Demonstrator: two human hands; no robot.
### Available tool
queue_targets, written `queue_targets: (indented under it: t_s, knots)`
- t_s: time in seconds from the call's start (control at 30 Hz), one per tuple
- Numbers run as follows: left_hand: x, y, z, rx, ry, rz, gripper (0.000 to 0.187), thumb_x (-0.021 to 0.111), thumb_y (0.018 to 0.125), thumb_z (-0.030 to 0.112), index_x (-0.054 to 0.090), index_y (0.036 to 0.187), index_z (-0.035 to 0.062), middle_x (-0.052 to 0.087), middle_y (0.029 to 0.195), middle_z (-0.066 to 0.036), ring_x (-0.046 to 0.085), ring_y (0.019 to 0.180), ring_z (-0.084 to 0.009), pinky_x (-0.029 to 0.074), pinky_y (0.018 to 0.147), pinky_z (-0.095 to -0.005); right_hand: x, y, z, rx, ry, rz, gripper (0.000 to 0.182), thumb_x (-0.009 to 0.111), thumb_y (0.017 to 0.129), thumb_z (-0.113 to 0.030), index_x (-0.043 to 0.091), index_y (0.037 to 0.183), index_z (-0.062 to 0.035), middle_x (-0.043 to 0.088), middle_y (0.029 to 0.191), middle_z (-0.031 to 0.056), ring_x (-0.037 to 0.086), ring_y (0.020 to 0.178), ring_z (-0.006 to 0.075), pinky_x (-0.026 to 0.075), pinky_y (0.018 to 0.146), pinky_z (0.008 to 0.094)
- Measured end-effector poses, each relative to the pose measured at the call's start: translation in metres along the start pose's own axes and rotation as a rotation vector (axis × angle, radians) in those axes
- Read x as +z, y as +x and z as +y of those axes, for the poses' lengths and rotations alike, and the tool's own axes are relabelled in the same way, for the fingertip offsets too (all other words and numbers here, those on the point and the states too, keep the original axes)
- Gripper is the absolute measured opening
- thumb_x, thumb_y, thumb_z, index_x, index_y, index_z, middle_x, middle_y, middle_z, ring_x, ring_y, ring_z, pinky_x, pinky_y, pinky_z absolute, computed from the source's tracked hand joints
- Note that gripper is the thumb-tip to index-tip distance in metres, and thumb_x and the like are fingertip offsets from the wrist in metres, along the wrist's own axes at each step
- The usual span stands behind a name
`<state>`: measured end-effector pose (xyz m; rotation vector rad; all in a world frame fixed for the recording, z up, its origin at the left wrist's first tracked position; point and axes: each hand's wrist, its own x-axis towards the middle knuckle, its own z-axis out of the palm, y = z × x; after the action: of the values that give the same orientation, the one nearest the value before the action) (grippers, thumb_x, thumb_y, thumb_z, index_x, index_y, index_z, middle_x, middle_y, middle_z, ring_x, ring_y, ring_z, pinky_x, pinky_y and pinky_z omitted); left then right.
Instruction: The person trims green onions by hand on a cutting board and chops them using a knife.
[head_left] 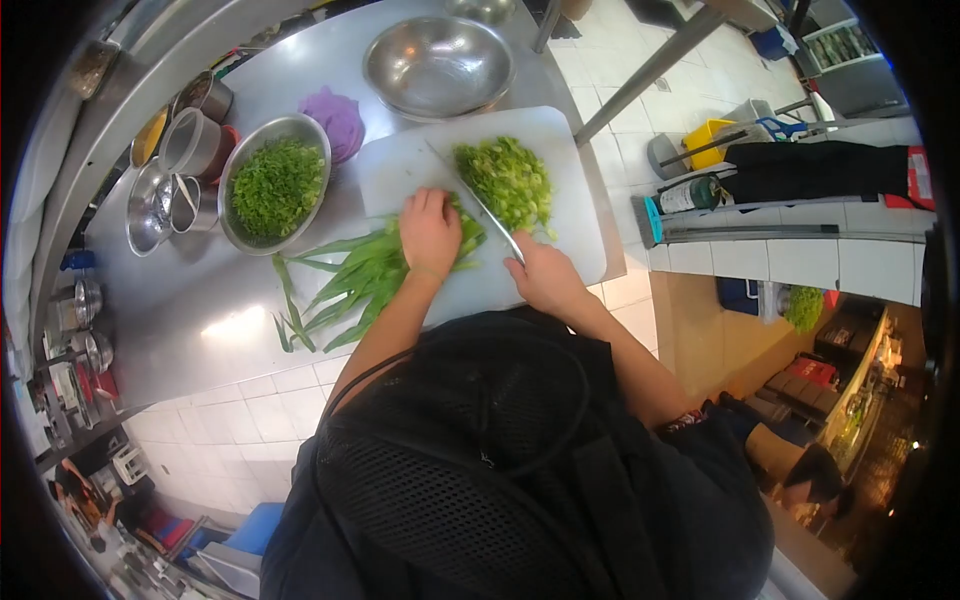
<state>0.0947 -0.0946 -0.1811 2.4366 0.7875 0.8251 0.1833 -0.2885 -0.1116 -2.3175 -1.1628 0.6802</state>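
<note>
Left hand (430, 232) pins long green scallion stalks (360, 280) flat on white plastic cutting board (400, 165); right hand (545, 277) clamped on steel knife (480, 205). Stalks look limp, slippery; hold near cut end.

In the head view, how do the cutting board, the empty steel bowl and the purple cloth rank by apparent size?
Largest to smallest:
1. cutting board
2. empty steel bowl
3. purple cloth, partly hidden by the bowl of chopped greens

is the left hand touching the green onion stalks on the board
Touching. The head view shows the left hand pressed flat on the green onion stalks, pinning them to the cutting board.
</note>
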Motion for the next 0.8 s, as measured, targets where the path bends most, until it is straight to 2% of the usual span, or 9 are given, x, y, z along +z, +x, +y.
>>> queue_targets:
  t_s: [0.17,0.3,0.37,0.47,0.57,0.7,0.77,0.8]
  knots:
    - [0.002,-0.002,-0.004,0.031,0.034,-0.049,0.012,0.067,0.085,0.006,0.065,0.096,0.0061,0.062,0.100,-0.010,0.060,0.096,-0.0347,0.048,0.082,-0.0476,-0.047,-0.028,-0.043,0.025,-0.098,-0.196,0.031,0.062,0.101,-0.023,0.051,0.118,0.0000,0.070,0.089,0.0289,0.069,0.085,0.0498,0.053,0.076,0.0604]
    - [0.002,-0.003,-0.002,0.038,0.094,-0.063,0.012,0.064,0.086,0.006,0.066,0.098,0.0048,0.062,0.102,-0.012,0.058,0.099,-0.0348,0.047,0.084,-0.0471,-0.009,-0.023,-0.019,0.063,-0.045,-0.204,0.031,0.060,0.101,-0.023,0.050,0.119,0.0006,0.070,0.090,0.0292,0.069,0.087,0.0498,0.052,0.077,0.0599]
    - [0.004,-0.003,-0.001,0.034,0.086,-0.070,0.013,0.064,0.086,0.006,0.066,0.099,0.0042,0.062,0.103,-0.012,0.058,0.099,-0.0354,0.047,0.084,-0.0476,0.021,-0.004,0.001,0.007,0.012,-0.063,0.031,0.061,0.101,-0.023,0.050,0.118,0.0006,0.070,0.090,0.0292,0.069,0.087,0.0496,0.052,0.077,0.0599]
    - [0.004,-0.007,-0.007,0.038,0.086,-0.087,0.015,0.064,0.086,0.005,0.066,0.101,0.0028,0.061,0.104,-0.014,0.057,0.100,-0.0368,0.047,0.086,-0.0485,-0.022,0.010,-0.033,-0.003,-0.027,-0.125,0.030,0.061,0.101,-0.022,0.050,0.118,0.0008,0.070,0.091,0.0288,0.069,0.089,0.0498,0.052,0.078,0.0603]
    - [0.003,-0.002,-0.005,0.032,0.060,-0.086,0.017,0.063,0.084,0.003,0.065,0.102,0.0015,0.061,0.104,-0.015,0.057,0.099,-0.0380,0.047,0.088,-0.0492,-0.053,-0.016,-0.051,-0.013,-0.017,-0.165,0.029,0.061,0.101,-0.022,0.051,0.117,0.0005,0.070,0.091,0.0286,0.068,0.088,0.0499,0.052,0.078,0.0606]
    - [0.001,-0.003,-0.004,0.014,0.095,-0.080,0.017,0.062,0.083,0.002,0.064,0.100,0.0016,0.061,0.103,-0.016,0.057,0.098,-0.0379,0.048,0.087,-0.0494,-0.003,-0.018,-0.026,0.099,-0.048,-0.257,0.030,0.061,0.100,-0.022,0.052,0.117,0.0006,0.070,0.091,0.0290,0.068,0.089,0.0499,0.052,0.079,0.0606]
    - [0.003,-0.004,-0.004,0.023,0.093,-0.070,0.017,0.061,0.083,0.001,0.064,0.100,0.0016,0.061,0.103,-0.016,0.057,0.098,-0.0379,0.048,0.087,-0.0493,0.021,0.004,-0.005,0.015,0.003,-0.084,0.030,0.061,0.101,-0.023,0.052,0.117,0.0008,0.070,0.091,0.0288,0.069,0.088,0.0495,0.052,0.078,0.0606]
    - [0.004,-0.003,-0.005,0.032,0.096,-0.058,0.018,0.061,0.083,0.000,0.064,0.100,0.0017,0.061,0.103,-0.016,0.057,0.098,-0.0380,0.048,0.086,-0.0493,0.011,0.011,-0.009,0.012,0.006,-0.078,0.030,0.061,0.101,-0.023,0.052,0.117,0.0008,0.070,0.091,0.0288,0.069,0.088,0.0495,0.052,0.078,0.0606]
